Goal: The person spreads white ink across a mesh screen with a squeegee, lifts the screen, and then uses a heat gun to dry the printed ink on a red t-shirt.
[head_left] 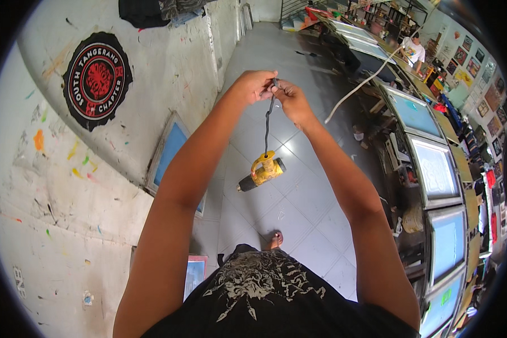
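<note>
My left hand (254, 85) and my right hand (290, 99) are raised in front of me, fingers pinched together on the top end of a dark cord (267, 121). The cord hangs straight down from them. At its lower end dangles a yellow and black heat gun (262, 172), tilted with its dark nozzle pointing down left, above the grey tiled floor (298, 203). My foot (275, 241) shows below it.
A paint-splattered white wall (67, 214) with a round red and black emblem (97, 80) runs on my left; blue framed screens (169, 152) lean against it. A long row of framed printing screens (434, 169) lines the right. Another person (413, 50) stands far back. A pale hose (360, 84) hangs nearby.
</note>
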Action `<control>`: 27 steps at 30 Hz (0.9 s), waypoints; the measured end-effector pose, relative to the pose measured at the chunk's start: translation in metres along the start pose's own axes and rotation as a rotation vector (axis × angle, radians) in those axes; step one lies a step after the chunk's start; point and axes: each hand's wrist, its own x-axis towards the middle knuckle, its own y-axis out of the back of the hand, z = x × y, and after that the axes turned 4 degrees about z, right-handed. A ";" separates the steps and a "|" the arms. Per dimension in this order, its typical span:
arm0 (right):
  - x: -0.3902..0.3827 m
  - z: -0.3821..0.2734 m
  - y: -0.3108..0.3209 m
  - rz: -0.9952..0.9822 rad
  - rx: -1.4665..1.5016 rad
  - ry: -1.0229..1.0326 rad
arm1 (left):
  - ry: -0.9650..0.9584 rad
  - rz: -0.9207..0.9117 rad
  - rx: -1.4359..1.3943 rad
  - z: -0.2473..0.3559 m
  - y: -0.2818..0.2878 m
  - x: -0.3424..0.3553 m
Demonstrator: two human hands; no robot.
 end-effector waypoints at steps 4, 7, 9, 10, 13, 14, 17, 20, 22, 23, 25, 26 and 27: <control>0.055 0.016 0.023 -0.062 0.001 0.032 | -0.156 0.028 -0.050 0.020 0.002 0.051; 0.098 0.029 0.036 -0.081 0.026 0.055 | -0.332 0.110 -0.010 0.037 -0.001 0.083; 0.128 0.036 0.048 -0.082 -0.005 0.085 | -0.416 0.155 0.001 0.051 -0.006 0.106; 0.143 0.037 0.052 -0.084 -0.042 0.106 | -0.447 0.160 0.017 0.060 -0.006 0.117; 0.184 0.045 0.068 -0.060 -0.281 0.211 | -0.524 0.156 0.089 0.083 0.000 0.154; 0.195 0.048 0.073 -0.046 -0.382 0.250 | -0.545 0.151 0.117 0.090 0.003 0.169; 0.217 0.064 0.086 0.092 -0.416 0.203 | -0.587 0.128 0.153 0.114 0.018 0.210; 0.235 0.115 0.115 0.185 -0.920 0.080 | -0.546 0.040 0.145 0.139 0.019 0.241; 0.245 0.156 0.114 0.140 -1.026 -0.124 | -0.540 -0.041 0.180 0.158 0.027 0.259; 0.255 0.175 0.113 0.118 -1.069 -0.220 | -0.545 -0.078 0.204 0.170 0.032 0.268; 0.271 0.218 0.129 0.085 -0.823 -0.186 | -0.543 -0.171 0.208 0.185 0.034 0.290; 0.281 0.230 0.131 0.059 -0.695 -0.158 | -0.545 -0.206 0.213 0.194 0.038 0.299; 0.291 0.244 0.133 0.153 -0.656 -0.113 | -0.546 -0.240 0.222 0.202 0.041 0.308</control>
